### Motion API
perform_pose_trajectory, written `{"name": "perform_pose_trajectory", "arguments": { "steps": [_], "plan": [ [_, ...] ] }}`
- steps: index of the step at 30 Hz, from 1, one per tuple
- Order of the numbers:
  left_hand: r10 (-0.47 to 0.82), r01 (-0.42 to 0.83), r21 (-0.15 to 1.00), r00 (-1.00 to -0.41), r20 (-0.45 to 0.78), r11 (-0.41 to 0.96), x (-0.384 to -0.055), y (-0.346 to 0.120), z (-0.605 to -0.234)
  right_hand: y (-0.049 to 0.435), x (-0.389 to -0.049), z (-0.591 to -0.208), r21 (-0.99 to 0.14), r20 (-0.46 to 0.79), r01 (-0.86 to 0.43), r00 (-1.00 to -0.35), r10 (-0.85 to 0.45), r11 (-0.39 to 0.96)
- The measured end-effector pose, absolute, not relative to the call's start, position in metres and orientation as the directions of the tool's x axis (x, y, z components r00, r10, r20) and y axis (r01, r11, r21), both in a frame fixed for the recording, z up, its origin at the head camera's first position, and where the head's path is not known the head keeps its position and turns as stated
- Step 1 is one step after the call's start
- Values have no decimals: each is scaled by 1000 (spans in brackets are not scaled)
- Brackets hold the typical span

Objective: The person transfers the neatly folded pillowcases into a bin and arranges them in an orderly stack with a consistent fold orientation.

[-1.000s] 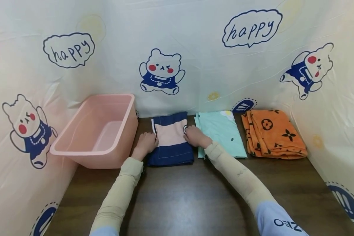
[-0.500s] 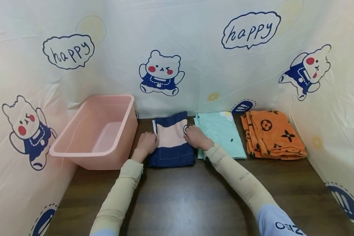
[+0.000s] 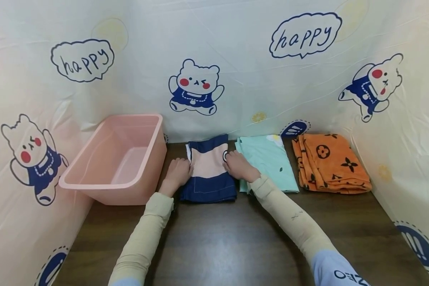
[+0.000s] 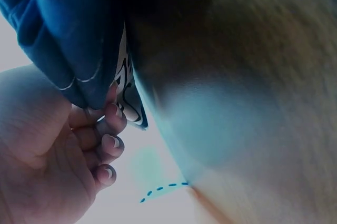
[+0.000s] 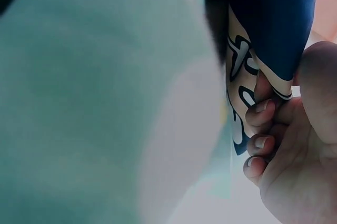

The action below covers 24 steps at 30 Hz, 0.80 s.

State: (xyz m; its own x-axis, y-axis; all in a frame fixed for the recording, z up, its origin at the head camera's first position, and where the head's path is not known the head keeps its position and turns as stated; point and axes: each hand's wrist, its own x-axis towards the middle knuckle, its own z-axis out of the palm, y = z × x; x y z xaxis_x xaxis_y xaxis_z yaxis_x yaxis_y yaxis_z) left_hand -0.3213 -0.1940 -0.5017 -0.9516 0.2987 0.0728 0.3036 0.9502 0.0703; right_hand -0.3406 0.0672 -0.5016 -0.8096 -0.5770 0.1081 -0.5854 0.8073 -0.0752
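A folded navy-and-pink cloth [image 3: 209,161] lies on the dark wooden table [image 3: 214,238] between both hands. At its left edge, my left hand [image 3: 178,172] pinches the fabric; in the left wrist view the fingers [image 4: 111,145] curl against the navy layers. My right hand [image 3: 237,165] grips the opposite edge, its thumb hidden behind a navy fold in the right wrist view. Printed lettering shows on the cloth's inner layer [image 5: 242,77] there. Beside the right hand, and partly under it in the head view, lies a folded mint-green cloth [image 3: 268,163].
A pink plastic tub [image 3: 143,178] stands at the left of the table. Farther right is a folded orange cloth [image 3: 337,163] with black motifs. A printed white curtain [image 3: 136,91] surrounds the table at the back and both sides.
The navy-and-pink cloth's upper left corner has shifted slightly to the right. Both hands keep their hold on its edges with hardly any movement.
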Motion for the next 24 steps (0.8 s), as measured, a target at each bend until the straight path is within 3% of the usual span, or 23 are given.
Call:
{"name": "perform_pose_trajectory", "arguments": {
  "steps": [24],
  "plan": [
    [310, 320, 64, -942, 129, 945, -316, -190, -481, 64, -333, -482, -93, 127, -592, -805, -580, 801]
  ]
}}
